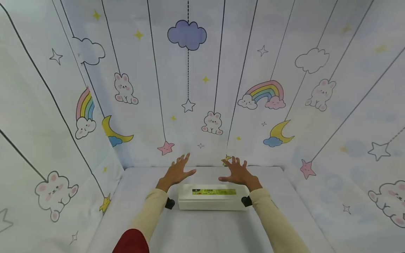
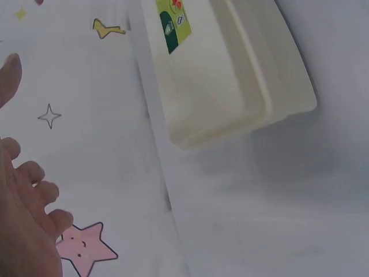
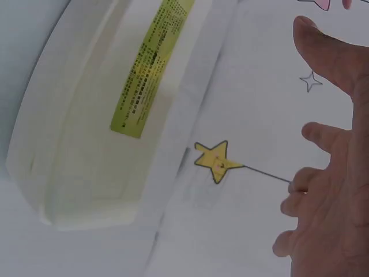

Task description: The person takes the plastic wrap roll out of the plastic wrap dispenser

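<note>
A long cream plastic box (image 1: 213,205) with a lid and a yellow-green label (image 1: 214,192) lies crosswise on the white table. My left hand (image 1: 178,172) is raised over the box's left end, fingers spread and holding nothing. Over the right end my right hand (image 1: 238,172) hovers the same way, thumb pointing inward. Both wrist views show the box (image 2: 202,75) apart from the fingers. The left hand (image 2: 26,213) appears at that view's left edge, and the right hand (image 3: 331,167) along the right edge of its own.
White cloth walls with printed rabbits, stars and rainbows (image 1: 265,91) surround the table (image 1: 202,232) at the back and both sides. A dark red patch (image 1: 131,242) shows by the left sleeve. Dark wrist mounts (image 1: 169,203) sit under both wrists.
</note>
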Tool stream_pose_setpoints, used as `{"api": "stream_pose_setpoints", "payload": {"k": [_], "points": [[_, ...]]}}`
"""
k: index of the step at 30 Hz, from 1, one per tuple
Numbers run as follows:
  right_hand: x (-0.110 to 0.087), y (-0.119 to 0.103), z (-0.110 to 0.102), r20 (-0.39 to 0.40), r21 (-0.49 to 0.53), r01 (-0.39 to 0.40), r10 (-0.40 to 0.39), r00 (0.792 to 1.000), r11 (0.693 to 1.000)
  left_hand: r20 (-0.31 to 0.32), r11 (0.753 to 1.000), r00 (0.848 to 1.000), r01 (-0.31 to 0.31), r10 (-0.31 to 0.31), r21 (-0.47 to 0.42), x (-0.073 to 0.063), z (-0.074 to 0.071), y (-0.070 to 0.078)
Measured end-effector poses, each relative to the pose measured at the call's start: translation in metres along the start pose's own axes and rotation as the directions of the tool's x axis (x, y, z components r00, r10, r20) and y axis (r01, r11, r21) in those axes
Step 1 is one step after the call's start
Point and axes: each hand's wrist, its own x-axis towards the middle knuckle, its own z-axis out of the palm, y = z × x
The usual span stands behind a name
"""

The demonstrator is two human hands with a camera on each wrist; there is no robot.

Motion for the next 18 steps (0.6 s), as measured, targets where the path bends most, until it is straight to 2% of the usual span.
{"api": "stream_pose_setpoints", "payload": {"k": [3,5,7,13,17,18], "points": [[-0.001,-0.002,0.006,0.022,0.035,0.041,-0.041,0.999,0.999,0.050,0.990,0.997,0.060,-0.054,-0.126,-0.018,-0.005,-0.012],[-0.004,-0.001,0.012,0.044,0.048,0.057,-0.059,0.997,0.997,0.088,0.978,0.994,0.087,-0.071,-0.191,-0.029,-0.003,-0.021],[-0.008,0.000,0.020,0.065,0.062,0.072,-0.076,0.995,0.995,0.114,0.970,0.992,0.086,-0.061,-0.229,-0.040,0.002,-0.031],[-0.017,-0.005,0.045,0.122,0.108,0.123,-0.136,0.983,0.987,0.157,0.946,0.987,0.042,0.010,-0.322,-0.066,0.030,-0.063],[-0.015,-0.011,0.060,0.138,0.099,0.142,-0.155,0.978,0.985,0.150,0.910,0.988,0.038,0.027,-0.412,-0.075,0.052,-0.079],[-0.014,-0.011,0.064,0.140,0.098,0.139,-0.152,0.978,0.985,0.144,0.894,0.989,0.048,0.019,-0.445,-0.077,0.057,-0.082]]}}
